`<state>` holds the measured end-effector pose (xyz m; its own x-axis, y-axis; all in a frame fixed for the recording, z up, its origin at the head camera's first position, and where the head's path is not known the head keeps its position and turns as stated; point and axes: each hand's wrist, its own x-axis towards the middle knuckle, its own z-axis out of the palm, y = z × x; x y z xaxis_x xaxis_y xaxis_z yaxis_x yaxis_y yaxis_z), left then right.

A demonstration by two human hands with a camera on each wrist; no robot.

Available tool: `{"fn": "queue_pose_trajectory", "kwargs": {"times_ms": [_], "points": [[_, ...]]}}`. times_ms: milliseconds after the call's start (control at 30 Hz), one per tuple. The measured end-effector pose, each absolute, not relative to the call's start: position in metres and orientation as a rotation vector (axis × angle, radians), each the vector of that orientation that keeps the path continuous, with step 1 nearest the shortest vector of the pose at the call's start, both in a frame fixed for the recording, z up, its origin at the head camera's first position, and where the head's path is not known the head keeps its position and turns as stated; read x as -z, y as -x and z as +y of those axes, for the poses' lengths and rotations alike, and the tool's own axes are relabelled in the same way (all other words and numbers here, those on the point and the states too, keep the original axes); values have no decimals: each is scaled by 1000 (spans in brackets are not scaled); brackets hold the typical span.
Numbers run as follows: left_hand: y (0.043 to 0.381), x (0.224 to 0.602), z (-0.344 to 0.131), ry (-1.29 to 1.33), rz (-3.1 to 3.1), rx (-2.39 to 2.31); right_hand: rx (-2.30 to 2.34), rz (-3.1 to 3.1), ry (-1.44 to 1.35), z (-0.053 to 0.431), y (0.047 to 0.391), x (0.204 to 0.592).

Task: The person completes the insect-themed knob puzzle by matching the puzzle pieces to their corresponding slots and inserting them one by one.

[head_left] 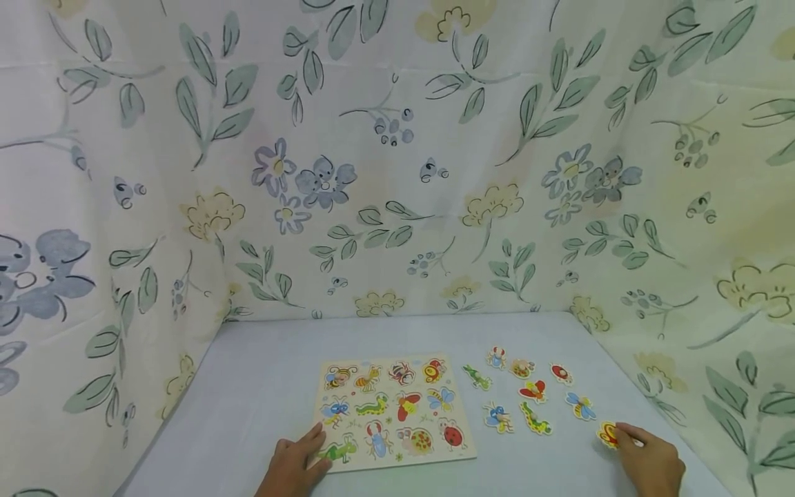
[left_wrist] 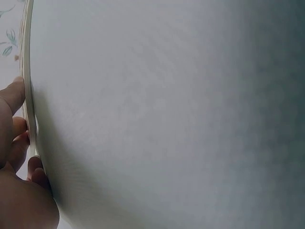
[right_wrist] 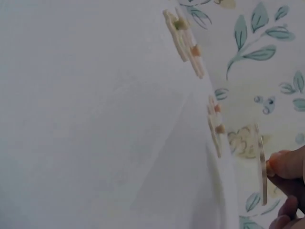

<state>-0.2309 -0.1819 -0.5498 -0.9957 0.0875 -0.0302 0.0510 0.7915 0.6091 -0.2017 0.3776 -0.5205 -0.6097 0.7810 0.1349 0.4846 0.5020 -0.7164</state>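
Note:
A wooden insect puzzle board (head_left: 369, 464) lies flat on the table. My left hand (head_left: 295, 459) rests at its near left corner, fingers along the left side and thumb by the near edge. The left wrist view shows fingers (left_wrist: 18, 93) touching the board's edge (left_wrist: 28, 62). On the right, my right hand (head_left: 652, 459) pinches a red-and-yellow puzzle piece (head_left: 607, 435), partly hidden by the fingers. Seen edge-on in the right wrist view, that piece (right_wrist: 262, 167) is held by its small knob, thumb and finger together.
Several loose pieces lie right of the board, among them a green caterpillar (head_left: 535, 418), a ladybug (head_left: 562, 373), a blue-winged bee (head_left: 580, 406) and a grasshopper (head_left: 477, 377). Floral cloth (head_left: 397, 276) walls the white table (head_left: 248, 386) at back and sides.

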Motion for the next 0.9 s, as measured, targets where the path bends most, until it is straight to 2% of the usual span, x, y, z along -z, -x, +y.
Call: {"fn": "queue_pose_trajectory", "kwargs": {"times_ms": [300,900], "points": [[231,550,-183,-128,2903,-995,-803,-2297,793,367,218,492],[232,549,-182,-125,2917,-963,-938,-2321,538,321,261,451]]}}
